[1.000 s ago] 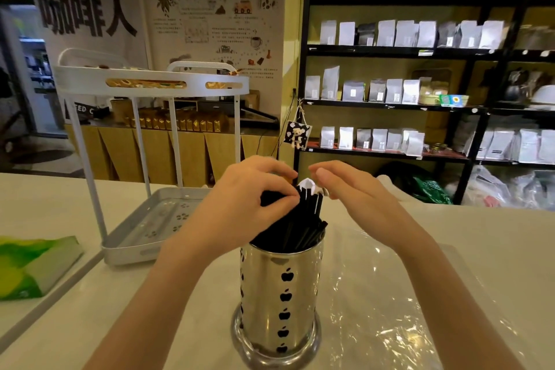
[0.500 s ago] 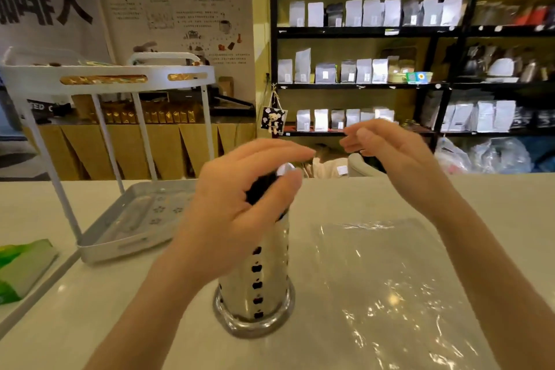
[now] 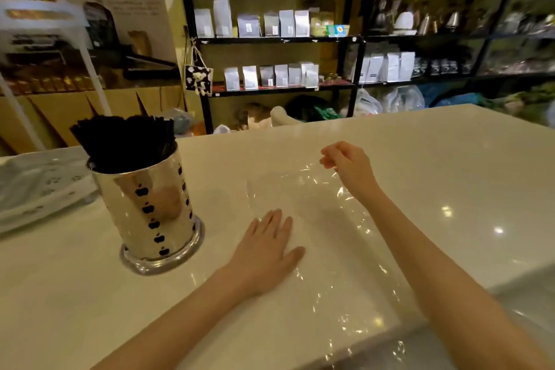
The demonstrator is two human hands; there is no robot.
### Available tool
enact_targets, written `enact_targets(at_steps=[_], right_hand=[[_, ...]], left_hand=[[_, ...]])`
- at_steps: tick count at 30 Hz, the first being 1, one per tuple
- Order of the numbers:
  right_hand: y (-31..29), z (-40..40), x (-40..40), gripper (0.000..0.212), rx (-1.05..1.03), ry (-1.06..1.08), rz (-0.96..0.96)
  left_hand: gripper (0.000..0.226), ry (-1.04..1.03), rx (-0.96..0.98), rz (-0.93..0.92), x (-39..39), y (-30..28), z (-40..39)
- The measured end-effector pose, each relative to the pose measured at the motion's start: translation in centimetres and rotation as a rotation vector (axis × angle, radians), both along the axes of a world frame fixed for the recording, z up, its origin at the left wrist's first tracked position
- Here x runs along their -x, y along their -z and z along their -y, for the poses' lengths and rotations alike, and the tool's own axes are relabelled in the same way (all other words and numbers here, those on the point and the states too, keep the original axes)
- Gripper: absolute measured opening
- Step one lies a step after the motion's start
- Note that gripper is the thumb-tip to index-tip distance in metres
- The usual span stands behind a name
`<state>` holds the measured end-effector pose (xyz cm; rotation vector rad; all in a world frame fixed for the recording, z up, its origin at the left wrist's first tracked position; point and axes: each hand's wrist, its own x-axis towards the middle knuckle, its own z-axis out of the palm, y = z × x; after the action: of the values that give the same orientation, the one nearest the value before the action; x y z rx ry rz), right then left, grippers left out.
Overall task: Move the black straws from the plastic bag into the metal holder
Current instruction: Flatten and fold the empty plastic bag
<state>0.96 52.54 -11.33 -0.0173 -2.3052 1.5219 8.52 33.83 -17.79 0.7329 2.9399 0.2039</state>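
The black straws (image 3: 123, 141) stand bunched in the shiny metal holder (image 3: 150, 207), which sits on the white counter at the left. To its right the clear plastic bag (image 3: 327, 237) lies flat on the counter, and no straws show in it. My left hand (image 3: 265, 252) rests palm-down on the bag's near left part, fingers stretched out, holding nothing. My right hand (image 3: 345, 167) is at the bag's far right corner, fingers curled, pinching the slightly lifted plastic edge there.
A white tray rack (image 3: 39, 189) stands left of the holder, with its post rising behind. Black shelves (image 3: 276, 39) of pale pouches fill the background beyond the counter's far edge. The counter (image 3: 450, 174) drops off at the lower right.
Both hands left the straws in the holder. My left hand dropped flat onto the bag, and my right hand moved down to the bag's far corner. The view swung right.
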Motion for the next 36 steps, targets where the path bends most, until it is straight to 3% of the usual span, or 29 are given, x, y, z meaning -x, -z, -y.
enact_targets(at_steps=[3,7,11,14,16,18,20,23,26,30,32,36], right_hand=[[2.0,-2.3,-2.1,0.021,-0.266,-0.009,0.172],[4.5,-5.1,-4.7,0.050,-0.745,0.082,0.349],[5.2,-6.4,-6.7,0.081,-0.810,0.199,0.490],[5.3,-7.0,-7.2,0.082,-0.713,0.181,0.484],[5.0,-7.1,-7.3,0.084,-0.598,0.152,0.482],[4.7,-7.1,-7.8,0.074,-0.436,0.125,0.461],[4.6,-7.1,-8.3,0.064,-0.291,0.098,0.404],[4.3,-7.0,-9.2,0.051,-0.203,0.069,0.326],[3.9,-6.6,-10.0,0.053,-0.064,0.001,0.271],[3.5,-6.4,-10.8,0.059,0.204,-0.024,0.158],[3.1,-6.2,-11.0,0.061,0.274,0.002,0.070],[1.9,-6.1,-11.6,0.055,0.350,0.023,-0.014]], left_hand=[[0.071,-0.003,-0.028,-0.012,0.4,0.6,0.1],[0.099,-0.012,-0.079,-0.014,0.7,0.7,0.7],[0.100,-0.221,-0.157,-0.075,0.8,0.3,1.4],[0.102,-0.383,-0.148,-0.143,0.9,0.6,1.3],[0.095,-0.385,-0.179,-0.150,1.0,0.4,1.2],[0.080,-0.373,-0.255,-0.094,0.9,-0.2,1.3],[0.080,-0.358,-0.341,-0.046,0.7,-0.7,1.5],[0.076,-0.369,-0.464,-0.037,0.2,-0.8,1.4],[0.068,-0.380,-0.623,-0.089,0.2,-0.8,1.6],[0.076,-0.389,-0.819,-0.088,-0.2,-1.2,1.5],[0.078,-0.440,-0.986,-0.016,-0.2,-1.4,1.3],[0.075,-0.632,-1.525,0.397,0.1,-2.3,2.1]])
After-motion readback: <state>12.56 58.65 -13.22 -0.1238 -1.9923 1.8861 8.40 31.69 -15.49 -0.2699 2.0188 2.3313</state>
